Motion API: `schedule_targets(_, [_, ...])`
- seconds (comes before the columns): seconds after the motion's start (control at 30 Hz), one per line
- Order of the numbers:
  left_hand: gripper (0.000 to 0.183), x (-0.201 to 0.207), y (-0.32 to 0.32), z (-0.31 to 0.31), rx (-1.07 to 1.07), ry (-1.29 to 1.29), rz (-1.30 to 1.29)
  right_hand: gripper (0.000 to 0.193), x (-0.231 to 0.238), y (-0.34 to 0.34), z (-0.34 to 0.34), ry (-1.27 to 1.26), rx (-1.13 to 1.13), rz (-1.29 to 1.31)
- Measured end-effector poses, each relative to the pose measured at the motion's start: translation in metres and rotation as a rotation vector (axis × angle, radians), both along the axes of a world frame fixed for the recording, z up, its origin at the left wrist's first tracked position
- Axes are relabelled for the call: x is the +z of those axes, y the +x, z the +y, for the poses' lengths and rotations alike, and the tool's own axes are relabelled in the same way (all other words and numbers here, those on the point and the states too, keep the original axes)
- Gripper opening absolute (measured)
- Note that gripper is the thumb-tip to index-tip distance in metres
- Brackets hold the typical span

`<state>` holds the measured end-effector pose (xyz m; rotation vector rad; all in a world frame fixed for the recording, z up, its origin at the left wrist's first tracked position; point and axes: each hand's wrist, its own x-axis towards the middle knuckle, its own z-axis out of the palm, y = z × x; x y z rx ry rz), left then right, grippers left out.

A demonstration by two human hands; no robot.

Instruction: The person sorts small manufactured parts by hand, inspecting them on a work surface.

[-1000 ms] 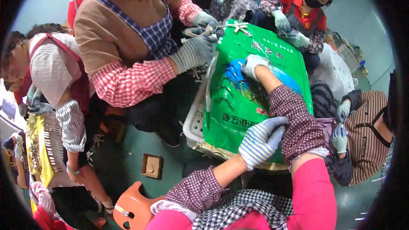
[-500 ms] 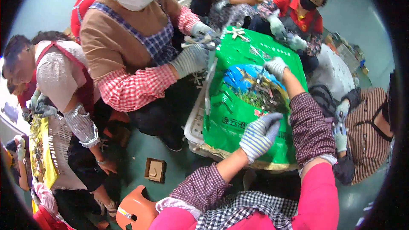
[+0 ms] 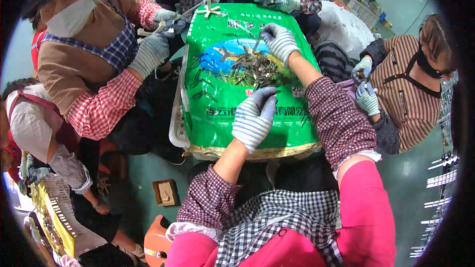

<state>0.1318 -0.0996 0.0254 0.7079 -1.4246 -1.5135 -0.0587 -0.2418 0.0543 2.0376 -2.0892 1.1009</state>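
Observation:
A green printed sack (image 3: 297, 136) lies spread over a pale crate in front of me. At its middle is a loose heap of small dark, thin pieces (image 3: 260, 69). My right hand (image 3: 282, 43), in a striped glove, is above the heap's far side with its fingers closed. A thin grey strip (image 3: 256, 45) shows at those fingertips. Nearer to me, my left hand (image 3: 254, 120), also gloved, is over the sack's printed front. Its thumb and fingers are drawn together; what they hold, if anything, is too small to make out.
A pale branched piece (image 3: 209, 9) lies at the sack's far left. A masked person's gloved hand (image 3: 151, 52) works close on the left; a person in stripes (image 3: 408, 89) sits right. An orange stool (image 3: 156, 242) and small brown box (image 3: 166, 193) stand on the floor.
The view has swung, so the sack and people appear shifted left and up. My right hand has moved toward the far edge of the heap, and my left hand has come nearer its near edge.

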Motion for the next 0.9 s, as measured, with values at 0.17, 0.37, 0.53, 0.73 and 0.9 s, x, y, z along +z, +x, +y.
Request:
schedule_targets(0.17, [0.021, -0.016, 0.003, 0.001, 0.045, 0.006, -0.016, 0.012, 0.026, 0.017, 0.035, -0.117, 0.074, 0.493])
schedule_targets(0.37, [0.064, -0.017, 0.003, -0.005, 0.265, -0.339, -0.182, 0.015, 0.035, 0.033, 0.104, 0.000, 0.233, -0.983])
schedule_targets(0.53, [0.031, 0.004, 0.015, -0.014, 0.278, -0.050, 0.154, 0.017, 0.016, 0.065, 0.148, 0.107, 0.341, -1.087])
schedule_targets(0.73, [0.023, -0.013, 0.013, -0.011, 0.307, -0.030, 0.184, 0.020, -0.010, 0.059, 0.168, 0.108, 0.307, -1.186])
schedule_targets(0.9, [0.020, -0.010, 0.025, -0.022, 0.428, 0.065, 0.111, 0.023, -0.034, 0.014, 0.170, 0.113, 0.263, -0.831])
